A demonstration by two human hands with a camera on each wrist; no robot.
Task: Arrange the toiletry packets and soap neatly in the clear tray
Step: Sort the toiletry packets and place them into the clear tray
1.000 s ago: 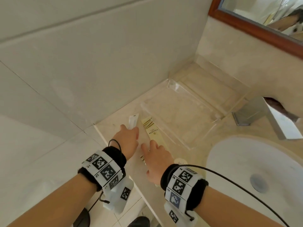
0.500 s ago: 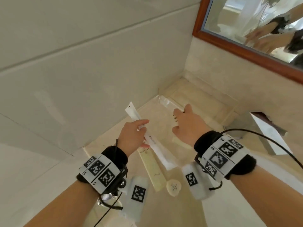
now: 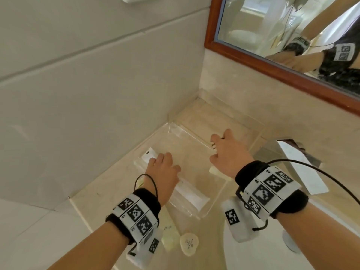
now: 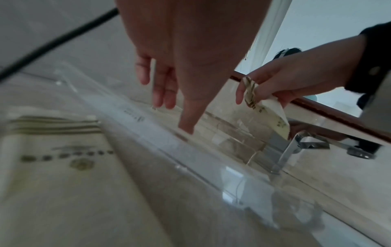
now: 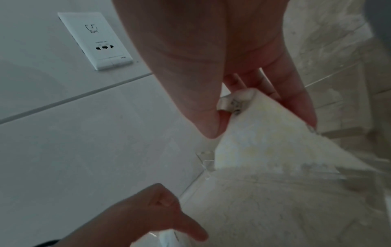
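Clear tray (image 3: 201, 212) holds a white packet (image 3: 191, 194) under left hand (image 3: 162, 172).

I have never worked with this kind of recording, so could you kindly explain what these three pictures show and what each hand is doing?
No machine: a person wears cameras on the head and each wrist. The head view looks down at a bathroom counter with a clear tray. The left hand rests straight fingers on a white packet lying in the tray. The right hand holds a cream striped packet in its grip above the tray, clearest from the left wrist. Another cream packet and a round soap wait on the counter.
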